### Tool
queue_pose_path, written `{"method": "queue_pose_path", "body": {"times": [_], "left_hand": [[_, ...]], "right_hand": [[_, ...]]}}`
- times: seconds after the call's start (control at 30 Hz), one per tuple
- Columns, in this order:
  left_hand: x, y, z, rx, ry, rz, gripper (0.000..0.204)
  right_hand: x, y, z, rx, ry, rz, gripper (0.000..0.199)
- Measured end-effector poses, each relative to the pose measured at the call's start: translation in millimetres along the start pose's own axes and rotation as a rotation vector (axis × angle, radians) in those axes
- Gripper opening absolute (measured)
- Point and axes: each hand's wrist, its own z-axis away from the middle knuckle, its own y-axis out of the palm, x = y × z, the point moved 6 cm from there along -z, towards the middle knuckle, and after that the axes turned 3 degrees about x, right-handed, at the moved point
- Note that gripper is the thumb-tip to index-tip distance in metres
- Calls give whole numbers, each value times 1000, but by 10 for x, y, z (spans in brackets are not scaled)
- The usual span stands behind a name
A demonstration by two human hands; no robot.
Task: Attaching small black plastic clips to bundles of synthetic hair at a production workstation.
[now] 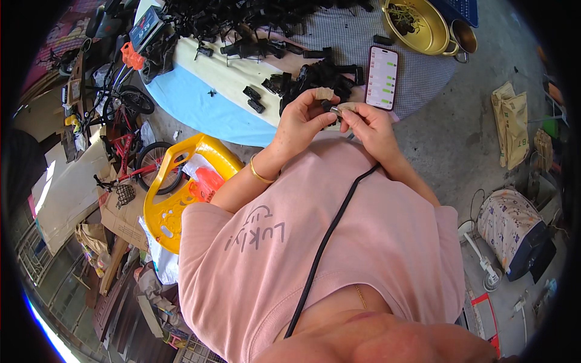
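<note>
Close together in front of my chest, my left hand (299,121) and my right hand (372,128) pinch a small black part with a shiny metal-looking end (330,107). Its exact kind is too small to tell. Tan tape or a covering wraps a fingertip of my left hand, and my right fingers press on the shiny end. Just beyond my hands lies a heap of black plastic parts (321,77) on a cloth. Two small black pieces (255,106) lie apart from it, left of my left hand.
A phone (381,78) with a lit screen lies beyond my right hand. Farther back stand a gold-coloured basin (433,27) and a bigger pile of black parts (236,18). A yellow plastic chair (160,209) is at my left, near a red bicycle (124,145).
</note>
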Motion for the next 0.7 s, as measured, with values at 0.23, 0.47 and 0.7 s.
{"method": "queue_pose_path", "body": {"times": [0.23,0.47,0.7], "left_hand": [[-84,32,63,-7,25,-49,34],[-103,32,84,-30,88,-115,28],[-95,52,124,-70,184,-205,19]], "right_hand": [[86,8,25,22,-64,174,17],[50,53,58,35,7,176,16],[21,86,35,20,9,140,16]]}}
